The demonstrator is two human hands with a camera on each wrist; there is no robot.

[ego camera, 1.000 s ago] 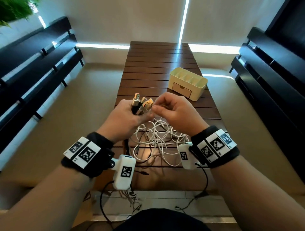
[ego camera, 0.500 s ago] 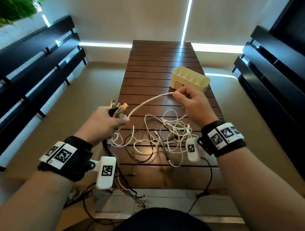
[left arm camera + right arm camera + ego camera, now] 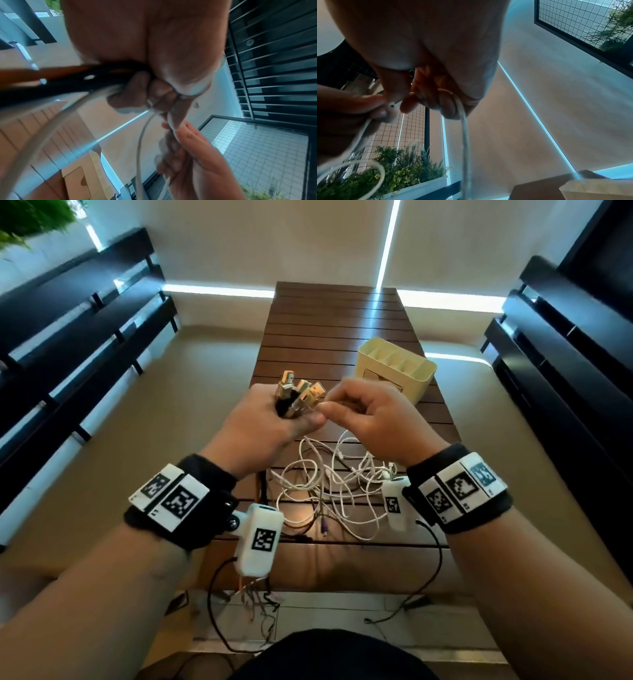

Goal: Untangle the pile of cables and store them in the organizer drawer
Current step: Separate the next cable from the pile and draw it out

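Observation:
My left hand [image 3: 270,419] grips a bundle of USB plugs [image 3: 299,395] that stick up out of the fist, above the wooden table [image 3: 329,313]. My right hand [image 3: 363,416] is right beside it and pinches a white cable [image 3: 464,121] close to the plugs. That cable hangs down from the right hand's curled fingers [image 3: 447,105]. A tangle of white and dark cables [image 3: 329,487] lies on the table under both hands. The cream organizer [image 3: 397,368] stands behind the right hand, its drawer front mostly hidden.
Dark slatted benches run along both sides, one at the left [image 3: 78,313] and one at the right [image 3: 568,337]. The table's far half [image 3: 335,302] stretches beyond the organizer. Thin wires [image 3: 257,597] dangle from the wrist cameras over the table's near edge.
My right hand, which had drawn a white cable out to the right toward the organizer, has come back to the left hand. The left hand has moved right and up with the plugs.

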